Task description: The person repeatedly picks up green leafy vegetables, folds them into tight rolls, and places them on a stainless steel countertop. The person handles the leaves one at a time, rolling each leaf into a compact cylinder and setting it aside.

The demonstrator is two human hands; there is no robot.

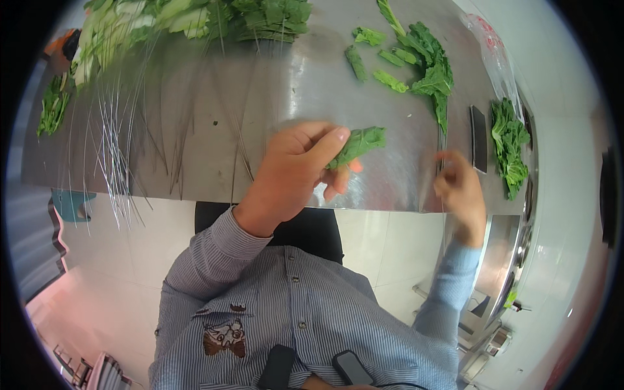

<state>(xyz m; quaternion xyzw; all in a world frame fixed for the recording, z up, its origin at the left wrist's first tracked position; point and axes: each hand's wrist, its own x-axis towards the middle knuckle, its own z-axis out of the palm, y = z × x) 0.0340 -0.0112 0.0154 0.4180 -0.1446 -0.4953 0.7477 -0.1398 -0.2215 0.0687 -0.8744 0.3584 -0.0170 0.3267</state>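
A rolled green leaf (360, 145) is pinched between the thumb and fingers of my left hand (300, 168), above the front part of the steel table (321, 92). My right hand (458, 190) is farther right, over the table's front edge, and blurred. Its fingertips are at a few thin metal skewers (442, 139), whose far ends lie by a large leafy green (434, 68). Whether the fingers grip a skewer is unclear. Beyond my left hand lie several small leaf rolls (356, 63) and pale green pieces (390, 81).
Many thin metal skewers (114, 151) fan out at left, some past the front edge. Heaped leafy greens (195, 19) cover the far left, with a smaller bunch (53, 105) nearer. At right are a dark flat block (478, 139), more greens (509, 146) and a clear plastic bag (495, 58).
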